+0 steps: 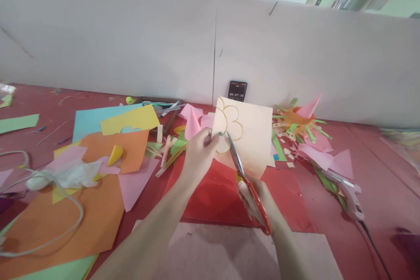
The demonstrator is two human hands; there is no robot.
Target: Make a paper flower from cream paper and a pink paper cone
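A cream paper sheet [257, 135] with a scalloped flower outline drawn on it is held up in front of me. My left hand [201, 151] pinches its left edge between thumb and fingers. In my right hand [257, 194] are red-handled scissors [241, 162], my fingers wrapped around the handles. The blades point up and left, with their tips at the drawn outline near my left thumb. Below the sheet lies red paper [216, 201], partly covered by my arms. A phone [237, 90] showing a timer leans upright behind the sheet.
A glue gun [349, 197] with its cord lies to the right, near a green-and-orange paper craft [300, 116]. Orange paper [92, 214], a white cable [80, 210] and coloured scraps spread over the left. A white partition [131, 39] closes off the table's back.
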